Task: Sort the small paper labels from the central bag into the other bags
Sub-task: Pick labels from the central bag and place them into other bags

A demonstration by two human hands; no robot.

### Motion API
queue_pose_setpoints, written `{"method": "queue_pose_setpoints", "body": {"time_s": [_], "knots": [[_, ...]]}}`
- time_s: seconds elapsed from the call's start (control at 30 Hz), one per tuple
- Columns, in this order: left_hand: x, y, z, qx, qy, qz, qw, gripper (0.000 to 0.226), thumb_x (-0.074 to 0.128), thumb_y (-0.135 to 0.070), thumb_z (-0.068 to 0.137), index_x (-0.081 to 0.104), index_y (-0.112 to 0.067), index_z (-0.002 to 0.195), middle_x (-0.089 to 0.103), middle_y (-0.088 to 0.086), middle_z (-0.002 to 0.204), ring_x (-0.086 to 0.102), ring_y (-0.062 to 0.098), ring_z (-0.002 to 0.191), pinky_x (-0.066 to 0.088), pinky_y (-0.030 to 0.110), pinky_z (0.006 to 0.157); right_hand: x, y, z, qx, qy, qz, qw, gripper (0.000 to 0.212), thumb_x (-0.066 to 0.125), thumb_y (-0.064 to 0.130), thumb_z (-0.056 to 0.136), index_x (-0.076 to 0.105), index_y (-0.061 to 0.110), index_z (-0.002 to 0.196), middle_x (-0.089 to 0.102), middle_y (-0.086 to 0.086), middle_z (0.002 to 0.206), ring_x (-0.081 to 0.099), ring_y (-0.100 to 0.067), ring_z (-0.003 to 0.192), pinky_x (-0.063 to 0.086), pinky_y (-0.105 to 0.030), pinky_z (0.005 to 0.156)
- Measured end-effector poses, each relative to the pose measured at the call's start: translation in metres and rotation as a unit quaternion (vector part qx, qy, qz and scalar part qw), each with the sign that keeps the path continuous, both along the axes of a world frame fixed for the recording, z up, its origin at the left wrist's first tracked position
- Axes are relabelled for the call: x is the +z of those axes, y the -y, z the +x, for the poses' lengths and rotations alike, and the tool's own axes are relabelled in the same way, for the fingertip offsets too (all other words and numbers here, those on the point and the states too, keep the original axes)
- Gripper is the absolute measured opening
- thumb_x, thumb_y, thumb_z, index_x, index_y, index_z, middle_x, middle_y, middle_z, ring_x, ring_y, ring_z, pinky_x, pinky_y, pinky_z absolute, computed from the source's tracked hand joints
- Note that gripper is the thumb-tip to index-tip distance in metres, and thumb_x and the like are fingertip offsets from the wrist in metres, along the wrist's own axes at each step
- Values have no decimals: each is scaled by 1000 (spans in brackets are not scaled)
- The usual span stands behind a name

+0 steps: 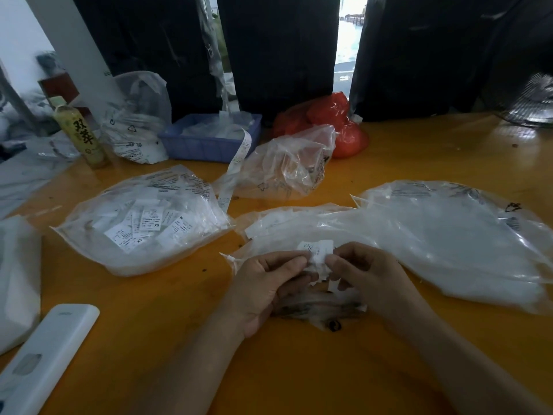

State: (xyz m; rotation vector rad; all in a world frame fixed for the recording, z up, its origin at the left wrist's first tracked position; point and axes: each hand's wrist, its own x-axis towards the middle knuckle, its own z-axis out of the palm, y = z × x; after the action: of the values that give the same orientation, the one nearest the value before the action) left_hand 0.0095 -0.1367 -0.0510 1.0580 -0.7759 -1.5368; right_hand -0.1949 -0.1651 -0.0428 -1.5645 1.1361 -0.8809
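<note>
Peering down, I cannot read the blurred print on the small paper labels [317, 252]; my hands hide much of the central bag [299, 232] on the bench [299, 369]. Labels: white, crumpled, held above that bag. Left hand [266, 283] and right hand [365, 274]: fingers curled, pinching the labels between them.

free: bare table [299, 369] near edge | blocked: left bag [143, 223], right bag [454, 238], far bag [287, 163]
</note>
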Motion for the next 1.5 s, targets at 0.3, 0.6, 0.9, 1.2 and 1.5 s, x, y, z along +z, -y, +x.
{"method": "queue_pose_setpoints", "body": {"time_s": [0.3,0.6,0.9,1.2,1.5], "knots": [[-7,-1,-3,-9,152,-71,986,33,86,-39,76,85,-24,105,81,3,112,75,19,114,59,35,100,-1,2,2,-54,88,66,992,7,70,13,94,66,10,100,76,-8,82,72,-22,74,60,-32,71],[-7,-1,-5,6,158,-79,984,30,88,-37,72,86,-24,99,82,3,107,78,18,103,62,24,87,4,5,-3,-140,46,-68,987,6,68,21,97,69,25,102,77,8,79,74,-9,72,58,-21,64],[-11,-2,-3,-3,169,-73,983,22,81,-22,89,83,-13,109,81,3,113,78,22,105,62,27,89,11,-3,-2,-84,-32,-197,976,20,67,11,96,67,30,99,74,15,77,71,4,77,50,-6,67],[-13,-1,-3,-11,121,-52,991,39,79,-37,86,81,-11,115,80,6,117,77,25,108,62,27,91,8,-4,1,-94,-68,-240,964,18,66,14,96,64,31,101,70,23,85,69,9,81,51,-6,67],[-17,0,-1,-22,173,-68,982,27,77,-32,90,83,-16,112,79,3,119,76,23,112,56,49,106,3,-6,2,-79,-103,-248,960,14,67,16,96,66,27,105,68,22,88,71,3,87,58,-18,71]]}}
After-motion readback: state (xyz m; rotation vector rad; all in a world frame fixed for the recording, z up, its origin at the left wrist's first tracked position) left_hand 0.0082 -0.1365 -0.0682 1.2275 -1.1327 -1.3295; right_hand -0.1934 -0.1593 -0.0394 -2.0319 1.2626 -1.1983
